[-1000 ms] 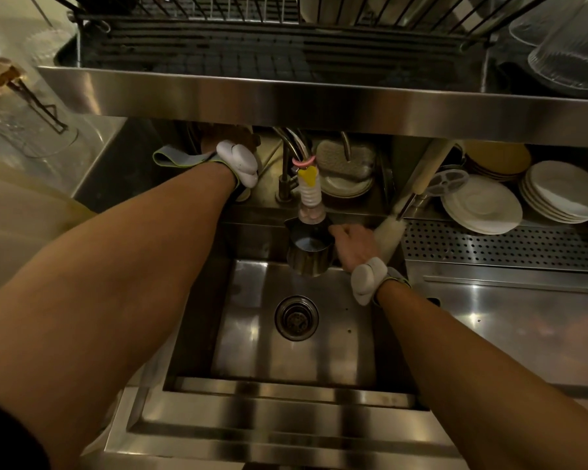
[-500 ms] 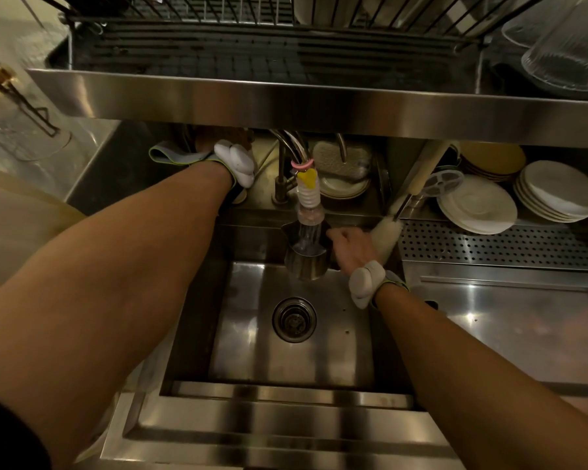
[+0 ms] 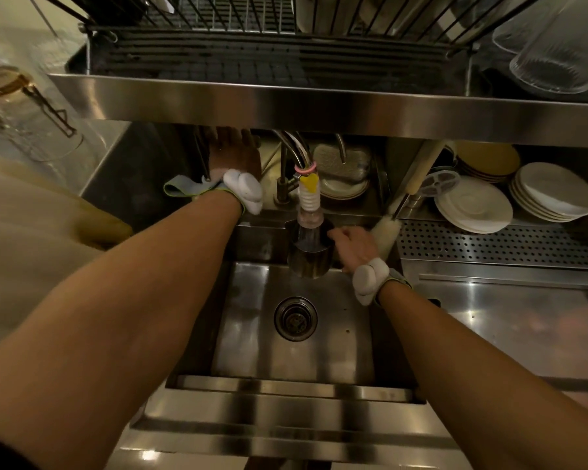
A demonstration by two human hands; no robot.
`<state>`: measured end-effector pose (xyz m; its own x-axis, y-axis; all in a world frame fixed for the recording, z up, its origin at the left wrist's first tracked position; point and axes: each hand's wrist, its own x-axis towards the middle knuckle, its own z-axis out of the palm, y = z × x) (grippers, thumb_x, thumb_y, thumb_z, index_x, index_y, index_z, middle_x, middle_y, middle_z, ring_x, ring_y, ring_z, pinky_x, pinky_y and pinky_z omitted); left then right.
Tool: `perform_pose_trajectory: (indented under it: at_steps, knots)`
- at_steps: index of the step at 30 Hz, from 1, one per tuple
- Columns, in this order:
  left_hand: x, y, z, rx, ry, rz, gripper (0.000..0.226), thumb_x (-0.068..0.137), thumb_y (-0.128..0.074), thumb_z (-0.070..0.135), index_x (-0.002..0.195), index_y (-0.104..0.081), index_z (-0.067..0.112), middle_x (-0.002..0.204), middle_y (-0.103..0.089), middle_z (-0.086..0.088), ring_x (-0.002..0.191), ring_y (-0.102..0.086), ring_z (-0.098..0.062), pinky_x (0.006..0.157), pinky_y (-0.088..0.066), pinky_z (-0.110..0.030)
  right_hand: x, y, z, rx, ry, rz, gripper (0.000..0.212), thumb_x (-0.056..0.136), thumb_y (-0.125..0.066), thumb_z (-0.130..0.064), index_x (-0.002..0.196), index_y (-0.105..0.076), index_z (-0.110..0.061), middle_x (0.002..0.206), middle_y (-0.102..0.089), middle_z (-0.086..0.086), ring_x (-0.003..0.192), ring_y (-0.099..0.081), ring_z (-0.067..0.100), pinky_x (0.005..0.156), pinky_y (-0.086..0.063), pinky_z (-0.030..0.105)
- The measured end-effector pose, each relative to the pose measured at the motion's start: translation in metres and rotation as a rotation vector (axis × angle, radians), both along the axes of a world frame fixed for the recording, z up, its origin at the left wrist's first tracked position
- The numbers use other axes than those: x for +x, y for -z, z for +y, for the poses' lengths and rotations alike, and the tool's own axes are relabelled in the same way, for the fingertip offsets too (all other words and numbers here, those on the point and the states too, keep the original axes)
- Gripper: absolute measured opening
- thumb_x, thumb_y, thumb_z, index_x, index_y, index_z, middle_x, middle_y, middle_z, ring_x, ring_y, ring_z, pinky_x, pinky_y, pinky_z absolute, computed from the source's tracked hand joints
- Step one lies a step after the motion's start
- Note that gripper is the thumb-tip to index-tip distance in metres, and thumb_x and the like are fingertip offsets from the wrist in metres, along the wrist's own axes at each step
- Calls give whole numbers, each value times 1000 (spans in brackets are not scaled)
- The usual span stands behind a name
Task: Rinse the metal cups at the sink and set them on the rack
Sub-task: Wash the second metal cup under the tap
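**Cup under the tap, rinse in progress**

Right hand holds the metal cup from its right side, fingers curled against the wall and one fingertip up at the rim. The cup hangs upright above the sink basin, clear of the floor and directly beneath the tap nozzle. Likely reason: mouth up to catch the flow, spill falling toward the drain. A pale streak between nozzle and cup looks like running water.

Left hand is stretched to the back wall, left of the tap stem, under the steel shelf. Its fingertips pass behind the shelf edge, so whether they grip or only touch I cannot tell; probably working the tap control.

The rack sits on top of that shelf, straight above the sink. No metal cup is visible on it from here.

Materials:
- Cup: dark, dull-polished metal, straight cylinder.
- Nozzle: ribbed white sleeve with a yellow piece and a pink ring above.
- Basin and surround: brushed stainless, streaky reflections.
- Rack: thin dark wire, close-spaced bars.
- Perforated drainboard to the right, with stacked white plates behind it.
- Fluffy white bottle brush leaning just beyond the right hand.
- Ribbed clear glasses at the upper right.
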<state>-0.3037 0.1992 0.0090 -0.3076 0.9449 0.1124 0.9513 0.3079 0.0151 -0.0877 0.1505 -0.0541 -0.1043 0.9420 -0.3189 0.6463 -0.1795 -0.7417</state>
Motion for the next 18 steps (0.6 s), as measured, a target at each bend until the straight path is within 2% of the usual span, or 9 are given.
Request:
perform_pose_trajectory:
  at_steps: [2, 4, 6, 8, 9, 13, 15, 18]
  knots:
    - [2, 16, -10, 30, 58, 6, 51, 101, -30, 18, 148, -20, 1, 158, -10, -24, 147, -6, -40, 119, -1, -53, 0, -1, -3, -2, 5, 4, 33, 94, -46, -33, 78, -60, -8, 71, -55, 5, 85, -59, 32, 84, -51, 45]
    - [9, 22, -29, 7, 90, 41, 51, 100, -34, 18, 147, -24, 2, 158, -9, -25, 147, -5, -41, 119, -2, -53, -2, -2, -10, -15, -43, -9, 34, 96, -44, -33, 87, -61, -5, 83, -57, 11, 89, -58, 31, 83, -48, 41]
    - [16, 23, -47, -44, 104, 37, 51, 95, -39, 19, 143, -33, 5, 155, -16, -26, 145, -13, -44, 118, -8, -53, -2, -1, -16, -35, -81, -29, 37, 96, -44, -36, 92, -61, -4, 91, -59, 13, 93, -60, 31, 84, -50, 41]
    - [23, 29, -65, -110, 121, -8, 48, 92, -43, 20, 138, -41, 8, 152, -24, -24, 139, -25, -43, 115, -19, -52, -2, 0, -20, -65, -54, -13, 34, 96, -44, -39, 86, -56, -8, 91, -58, 12, 95, -61, 34, 87, -52, 47]
    - [24, 33, -72, -126, 127, -33, 45, 92, -44, 21, 134, -46, 7, 150, -29, -23, 135, -31, -42, 112, -25, -52, -2, 0, -22, -68, -42, -15, 32, 96, -44, -39, 86, -54, -10, 89, -57, 10, 94, -60, 34, 85, -51, 46]
    - [31, 34, -90, -178, 78, -187, 30, 93, -47, 23, 113, -61, 5, 126, -55, -20, 112, -55, -40, 92, -48, -47, -6, -2, -30, -42, -57, -17, 30, 97, -44, -35, 78, -49, -13, 73, -49, 1, 79, -51, 23, 68, -35, 29]
    - [32, 33, -96, -166, 91, -268, 27, 92, -47, 22, 104, -65, 6, 116, -62, -18, 104, -61, -39, 86, -52, -44, -6, -2, -34, -18, -14, 5, 32, 97, -45, -32, 69, -43, -17, 70, -47, 0, 77, -49, 22, 65, -33, 28]
    - [31, 34, -107, -184, 114, -301, 25, 90, -49, 22, 98, -68, 8, 111, -65, -15, 99, -63, -37, 82, -52, -41, -4, -1, -39, -5, -8, 26, 34, 97, -45, -29, 65, -38, -19, 67, -43, -1, 64, -44, 15, 53, -29, 26]
